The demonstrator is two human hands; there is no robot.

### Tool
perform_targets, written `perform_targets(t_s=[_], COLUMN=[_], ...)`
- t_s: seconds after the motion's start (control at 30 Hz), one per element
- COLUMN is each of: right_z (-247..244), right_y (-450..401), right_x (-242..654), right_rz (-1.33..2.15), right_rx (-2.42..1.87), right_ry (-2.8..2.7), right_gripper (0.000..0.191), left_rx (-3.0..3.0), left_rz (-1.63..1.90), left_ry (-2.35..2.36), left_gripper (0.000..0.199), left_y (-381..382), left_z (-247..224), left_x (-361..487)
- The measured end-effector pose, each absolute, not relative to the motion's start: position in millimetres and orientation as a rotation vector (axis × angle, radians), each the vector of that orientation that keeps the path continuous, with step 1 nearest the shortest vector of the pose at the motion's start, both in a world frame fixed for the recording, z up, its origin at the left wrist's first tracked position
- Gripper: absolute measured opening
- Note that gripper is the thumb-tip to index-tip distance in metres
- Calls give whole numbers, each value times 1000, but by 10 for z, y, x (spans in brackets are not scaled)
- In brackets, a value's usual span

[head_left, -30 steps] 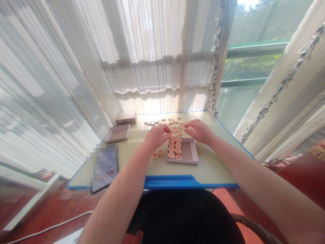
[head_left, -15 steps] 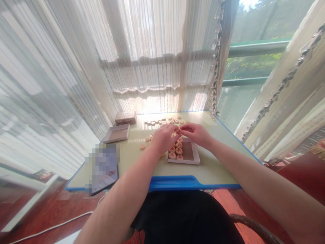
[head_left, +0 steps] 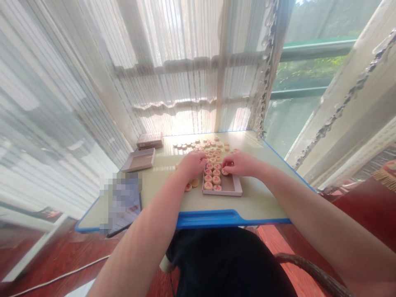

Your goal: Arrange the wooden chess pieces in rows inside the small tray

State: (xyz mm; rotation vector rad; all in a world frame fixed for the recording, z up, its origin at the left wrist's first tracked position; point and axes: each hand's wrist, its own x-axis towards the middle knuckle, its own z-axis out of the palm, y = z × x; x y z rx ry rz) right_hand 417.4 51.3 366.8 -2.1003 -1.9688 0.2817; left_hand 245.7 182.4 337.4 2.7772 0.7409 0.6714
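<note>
A shallow cardboard box (head_left: 227, 193) lies on the table with two columns of round Chinese chess pieces (head_left: 216, 180) bearing red characters in its left part. My right hand (head_left: 239, 164) pinches a Chinese chess piece (head_left: 225, 171) low inside the box, beside the upper end of the second column. At the box's upper left corner is my left hand (head_left: 194, 163), its fingers curled together; what they hold, if anything, is hidden. Loose pieces (head_left: 212, 155) lie beyond the box, and a few more rest by my left wrist.
An open box lid (head_left: 139, 160) and a closed box (head_left: 149, 140) sit at the back left. A tablet (head_left: 125, 204), partly blurred out, lies at the left edge. The table (head_left: 262, 202) has a blue rim and a front tray groove (head_left: 207, 218). Sheer curtains hang behind.
My hands have come apart from above the box's far edge. The right hand has lowered a piece into the box, right of the second column; the left hand has shifted left.
</note>
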Motion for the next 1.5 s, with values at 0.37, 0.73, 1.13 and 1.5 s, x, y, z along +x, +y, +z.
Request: perform_targets(t_s=[0.37,0.73,1.13,1.5], right_z=[3747,3677,3644,3922], right_y=[429,473,513,289], right_x=[4169,4182,4211,4091], right_rz=[291,193,246,330], right_rx=[-2100,-2067,-2011,-2030], right_ry=[-2161,-2185,-2122,-2140], right_gripper=[23,25,26,29], left_rx=[2764,2754,2656,2691], left_rz=[578,554,575,556], left_ry=[779,790,882,873], left_gripper=[34,30,28,29], left_y=[1800,1830,1862,1883], left_z=[3370,3385,3381,3374], left_x=[2481,2487,2410,2431])
